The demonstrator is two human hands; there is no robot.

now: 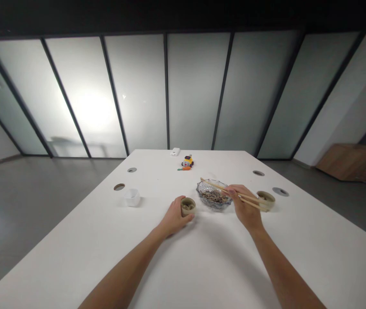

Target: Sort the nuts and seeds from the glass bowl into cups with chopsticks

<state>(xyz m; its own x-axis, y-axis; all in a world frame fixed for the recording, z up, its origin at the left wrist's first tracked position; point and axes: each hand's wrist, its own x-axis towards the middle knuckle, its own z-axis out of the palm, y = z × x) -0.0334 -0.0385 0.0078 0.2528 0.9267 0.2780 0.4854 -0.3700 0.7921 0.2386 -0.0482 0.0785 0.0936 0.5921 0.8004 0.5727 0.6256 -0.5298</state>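
Observation:
My left hand [176,216] is wrapped round the left side of a small beige cup [188,212], which stands on the table with some small dark pieces inside. In my right hand [242,206] is a pair of wooden chopsticks [213,183], their tips over the far left rim of a clear glass bowl [198,191]. Brown seeds or shells [215,197], too small to tell exactly, lie in that bowl. Whether the chopsticks pinch anything cannot be made out. A second beige cup [270,202] stands just right of my right hand, partly behind the chopsticks' rear ends.
A white faceted cup [132,198] stands at the left. Farther back on the white table [105,257] are a yellow toy car [187,161], a toy carrot [184,169] and a white box-like object [175,152]. Round holes pierce both sides of the tabletop.

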